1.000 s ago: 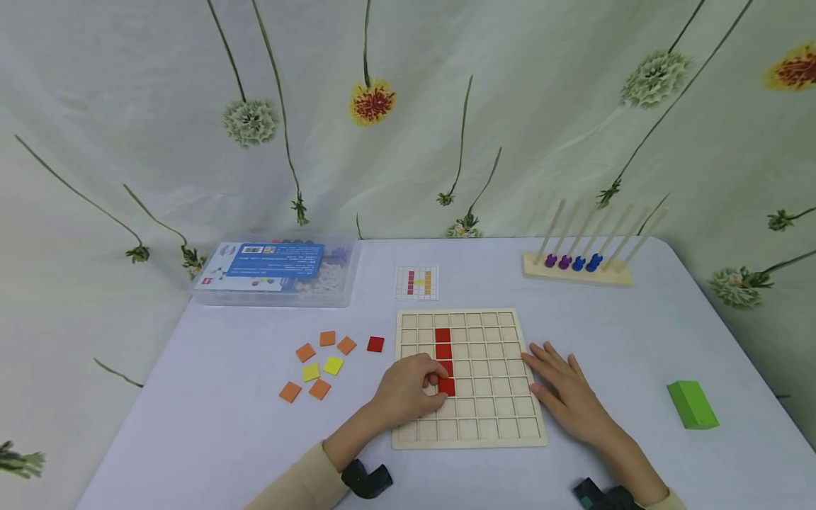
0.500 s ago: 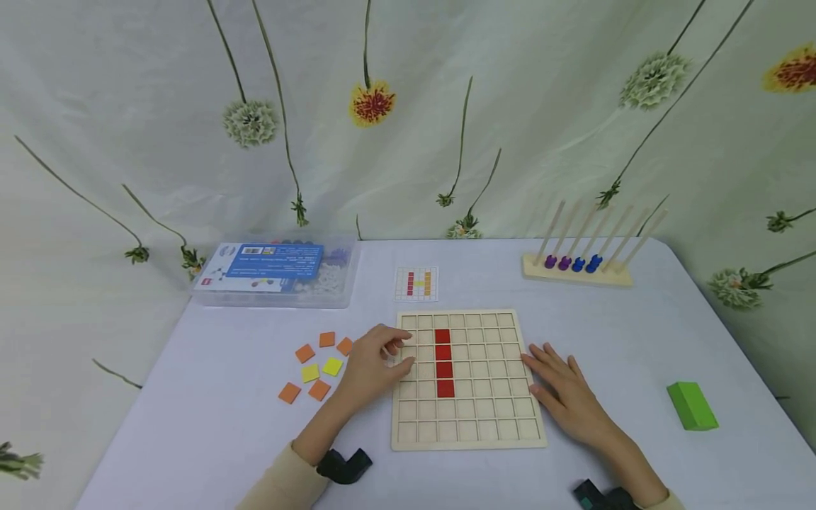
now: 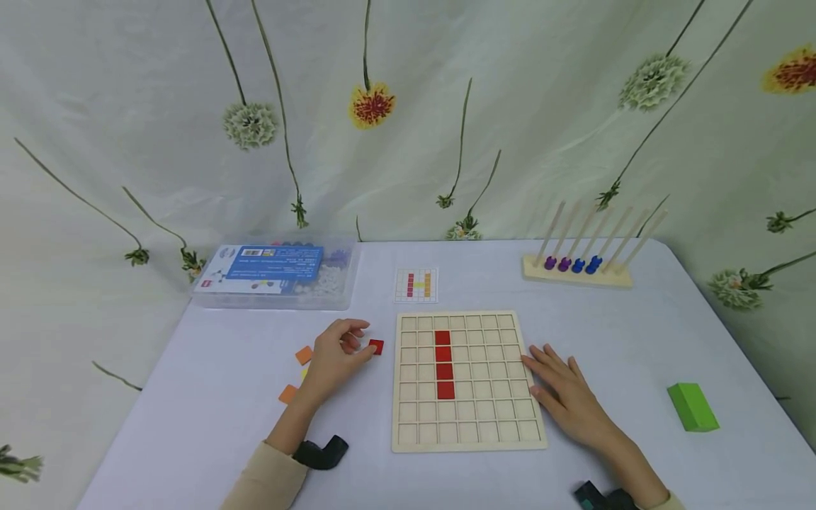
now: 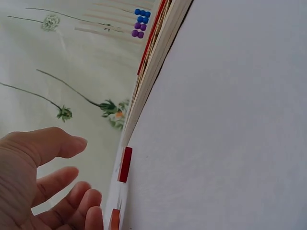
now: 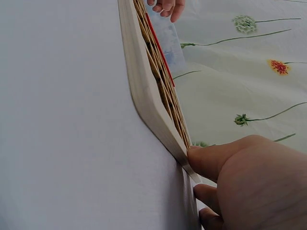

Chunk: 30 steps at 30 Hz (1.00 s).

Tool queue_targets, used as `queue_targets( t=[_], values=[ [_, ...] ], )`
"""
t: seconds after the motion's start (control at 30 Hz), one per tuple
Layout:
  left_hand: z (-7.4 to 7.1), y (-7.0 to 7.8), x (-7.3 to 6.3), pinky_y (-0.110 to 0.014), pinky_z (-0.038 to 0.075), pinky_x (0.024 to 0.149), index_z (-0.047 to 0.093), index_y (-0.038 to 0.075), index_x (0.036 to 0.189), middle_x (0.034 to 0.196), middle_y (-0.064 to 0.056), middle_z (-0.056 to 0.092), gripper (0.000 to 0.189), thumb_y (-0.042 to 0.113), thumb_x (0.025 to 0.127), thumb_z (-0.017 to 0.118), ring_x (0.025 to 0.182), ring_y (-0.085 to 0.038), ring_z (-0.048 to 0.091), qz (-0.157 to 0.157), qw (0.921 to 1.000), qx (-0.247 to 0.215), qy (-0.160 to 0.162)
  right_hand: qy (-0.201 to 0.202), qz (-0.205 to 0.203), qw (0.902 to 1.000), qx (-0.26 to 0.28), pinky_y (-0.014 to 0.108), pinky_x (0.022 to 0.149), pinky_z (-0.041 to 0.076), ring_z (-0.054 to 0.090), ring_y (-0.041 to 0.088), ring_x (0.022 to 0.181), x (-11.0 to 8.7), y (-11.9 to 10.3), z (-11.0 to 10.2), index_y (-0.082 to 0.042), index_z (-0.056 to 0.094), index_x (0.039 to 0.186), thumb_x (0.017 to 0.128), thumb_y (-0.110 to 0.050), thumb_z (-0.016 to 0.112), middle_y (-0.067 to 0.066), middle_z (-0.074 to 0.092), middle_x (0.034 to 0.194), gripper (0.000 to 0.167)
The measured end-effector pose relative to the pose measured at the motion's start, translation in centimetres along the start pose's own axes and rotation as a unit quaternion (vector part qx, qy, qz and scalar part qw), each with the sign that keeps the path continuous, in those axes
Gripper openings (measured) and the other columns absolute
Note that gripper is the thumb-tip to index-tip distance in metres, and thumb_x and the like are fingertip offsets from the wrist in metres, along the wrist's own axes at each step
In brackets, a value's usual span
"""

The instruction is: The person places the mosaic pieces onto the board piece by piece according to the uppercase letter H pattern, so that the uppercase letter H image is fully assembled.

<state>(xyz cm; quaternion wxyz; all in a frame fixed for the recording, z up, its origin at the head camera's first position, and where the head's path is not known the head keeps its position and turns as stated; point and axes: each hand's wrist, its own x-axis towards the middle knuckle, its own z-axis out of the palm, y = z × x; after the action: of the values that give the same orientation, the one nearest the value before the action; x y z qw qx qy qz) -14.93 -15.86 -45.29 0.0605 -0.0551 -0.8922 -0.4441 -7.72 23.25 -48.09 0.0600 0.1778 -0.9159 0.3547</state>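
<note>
My left hand (image 3: 333, 358) hovers left of the wooden grid board (image 3: 491, 428), thumb and fingers apart with nothing between them. In the head view its thumb tip overlaps a loose red square tile (image 3: 379, 346); the left wrist view shows that red tile (image 4: 125, 164) apart from the hand. Four red tiles would be counted as several: a column of red tiles (image 3: 444, 371) fills cells in the board's third column. My right hand (image 3: 570, 397) rests along the board's right edge, its thumb and fingertips touching the side. Orange tiles (image 3: 304, 355) lie partly hidden behind my left hand.
A small pattern card (image 3: 416, 285) lies behind the board. At back left sits a clear plastic box (image 3: 274, 273) with a blue label. A peg stand (image 3: 576, 273) with purple and blue beads stands back right. A green block (image 3: 693, 406) is at the right.
My left hand has left the lowest red tile in the board's column and moved left, off the board, to beside the loose red tile. My right hand has stayed put.
</note>
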Motion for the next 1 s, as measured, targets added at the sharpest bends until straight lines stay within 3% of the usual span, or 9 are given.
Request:
queue_targets(
  t=[0.53, 0.8, 1.0],
  values=[
    [0.6, -1.0, 0.0, -0.021, 0.045, 0.068, 0.068, 0.002, 0.109, 0.088, -0.007, 0.058, 0.037, 0.009, 0.075, 0.081, 0.076, -0.016, 0.051, -0.005, 0.9994, 0.033, -0.012, 0.000, -0.003, 1.0000, -0.001, 0.071, 0.110, 0.008, 0.027, 0.048, 0.142, -0.1, 0.1, 0.1, -0.010, 0.052, 0.140, 0.096, -0.016, 0.060, 0.023, 0.042, 0.149, 0.046],
    [1.3, -1.3, 0.0, -0.028, 0.043, 0.070, 0.070, 0.004, 0.107, 0.089, -0.006, 0.055, 0.033, 0.012, 0.076, 0.079, 0.077, -0.016, 0.048, 0.006, 0.9959, 0.089, -0.010, 0.002, -0.006, 1.0000, -0.002, 0.071, 0.110, 0.008, 0.027, 0.048, 0.142, 0.0, 0.1, 0.0, -0.010, 0.052, 0.140, 0.096, -0.017, 0.060, 0.023, 0.042, 0.149, 0.046],
    [1.4, -1.3, -0.1, -0.029, 0.041, 0.069, 0.072, 0.006, 0.105, 0.087, -0.005, 0.052, 0.029, 0.014, 0.078, 0.078, 0.077, -0.016, 0.048, 0.006, 0.9948, 0.101, -0.009, 0.002, -0.007, 1.0000, -0.001, 0.071, 0.110, 0.008, 0.027, 0.048, 0.142, 0.0, 0.2, 0.0, -0.010, 0.052, 0.141, 0.095, -0.017, 0.060, 0.023, 0.042, 0.149, 0.046]
  ],
)
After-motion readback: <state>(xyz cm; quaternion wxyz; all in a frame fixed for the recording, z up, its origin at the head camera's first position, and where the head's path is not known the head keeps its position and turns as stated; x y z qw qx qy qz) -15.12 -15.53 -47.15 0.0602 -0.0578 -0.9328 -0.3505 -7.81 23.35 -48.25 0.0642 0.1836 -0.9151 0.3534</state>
